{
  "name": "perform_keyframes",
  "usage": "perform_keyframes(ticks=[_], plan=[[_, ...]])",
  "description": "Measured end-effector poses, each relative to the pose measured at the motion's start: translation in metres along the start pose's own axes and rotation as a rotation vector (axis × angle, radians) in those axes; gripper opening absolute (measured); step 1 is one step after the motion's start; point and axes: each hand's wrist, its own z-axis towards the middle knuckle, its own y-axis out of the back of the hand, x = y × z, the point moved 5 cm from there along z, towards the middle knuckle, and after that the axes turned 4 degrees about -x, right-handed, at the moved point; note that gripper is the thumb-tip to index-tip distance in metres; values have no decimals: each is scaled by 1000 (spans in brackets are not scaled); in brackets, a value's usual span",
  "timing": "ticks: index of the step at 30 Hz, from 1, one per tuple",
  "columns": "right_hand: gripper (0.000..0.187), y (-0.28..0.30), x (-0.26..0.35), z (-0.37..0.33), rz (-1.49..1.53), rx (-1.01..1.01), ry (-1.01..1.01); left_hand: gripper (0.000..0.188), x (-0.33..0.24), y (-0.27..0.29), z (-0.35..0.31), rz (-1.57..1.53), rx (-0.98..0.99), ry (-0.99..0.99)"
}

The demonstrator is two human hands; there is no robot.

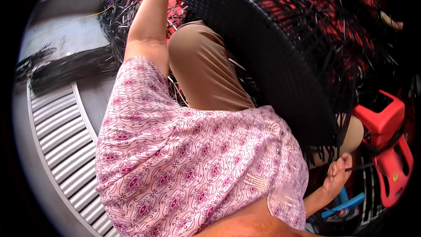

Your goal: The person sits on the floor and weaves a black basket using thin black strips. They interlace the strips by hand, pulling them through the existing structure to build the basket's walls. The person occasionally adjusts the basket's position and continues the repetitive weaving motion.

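Observation:
A large black woven panel (272, 61) with a curved edge slants across my lap, its weave dense in the middle. Loose black strips hang from its lower corner. My right hand (335, 176) is just below that corner, its fingers curled together on a thin black strip (364, 166). My left forearm (149, 13) stretches up along the panel's left side to the top edge of the picture, where the hand is cut off. My knee (197, 48) in brown trousers shows between this arm and the panel.
Tangled black strips (120, 22) lie over red material at the top left, and more (315, 17) beyond the panel. A red plastic seat-like object (381, 118) and a blue-handled tool (344, 206) are at the right. A slatted metal rack (66, 136) stands at the left.

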Motion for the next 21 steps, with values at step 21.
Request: perform_keyframes(ticks=[21], plan=[[34,-10,4,-3,-53,109,14,30,-114,-204,-460,648,1388,-892]])
